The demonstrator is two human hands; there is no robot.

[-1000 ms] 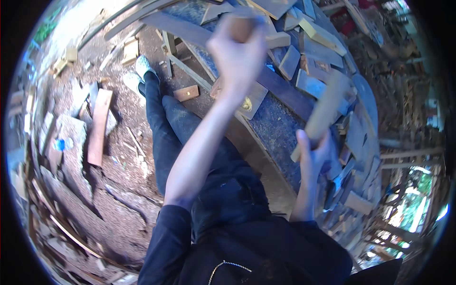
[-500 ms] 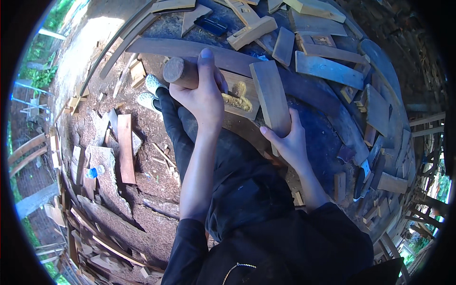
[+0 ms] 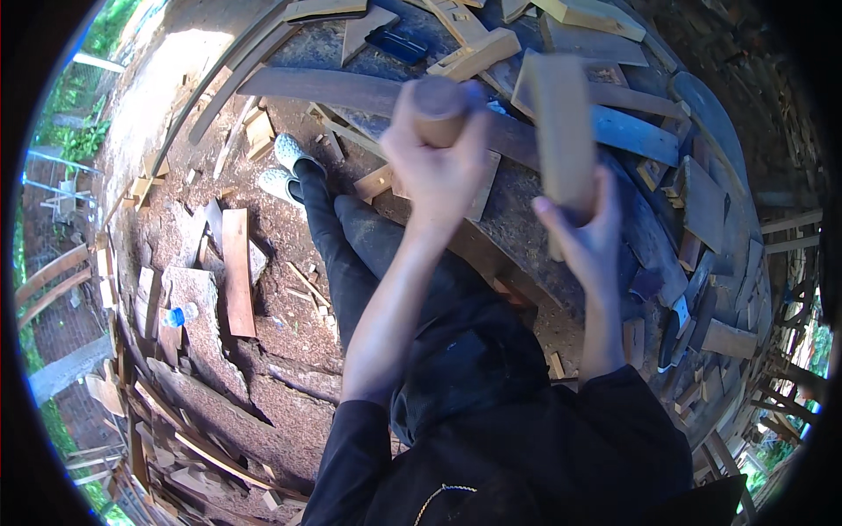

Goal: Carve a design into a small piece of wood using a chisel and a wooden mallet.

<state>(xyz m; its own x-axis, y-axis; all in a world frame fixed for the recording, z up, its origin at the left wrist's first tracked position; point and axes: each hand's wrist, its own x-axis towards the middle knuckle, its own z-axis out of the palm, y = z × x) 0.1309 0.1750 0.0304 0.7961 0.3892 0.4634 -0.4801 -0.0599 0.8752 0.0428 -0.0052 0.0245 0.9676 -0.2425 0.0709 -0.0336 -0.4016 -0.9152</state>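
Observation:
My left hand (image 3: 438, 175) is closed around a thick round wooden handle (image 3: 439, 110), its blunt end turned up. Whatever the handle leads to is hidden below my fist. Behind that hand a pale board (image 3: 483, 188) lies on the dark worktop, mostly covered. To the right, my right hand (image 3: 589, 241) grips the lower part of a long wooden block (image 3: 564, 127), which stands upright and blurred by motion. A gap separates the block from the handle.
Wood offcuts (image 3: 640, 131) crowd the worktop (image 3: 526, 237), with a dark tray (image 3: 396, 44) at its far side. A long curved plank (image 3: 324, 86) crosses behind my hands. On the ground at left lie a reddish board (image 3: 236, 272) and a plastic bottle (image 3: 178, 316).
Both hands have moved to the right, the left with the handle and the right with the wooden block, which has risen. The left hand now covers the carved hollows and shavings on the board.

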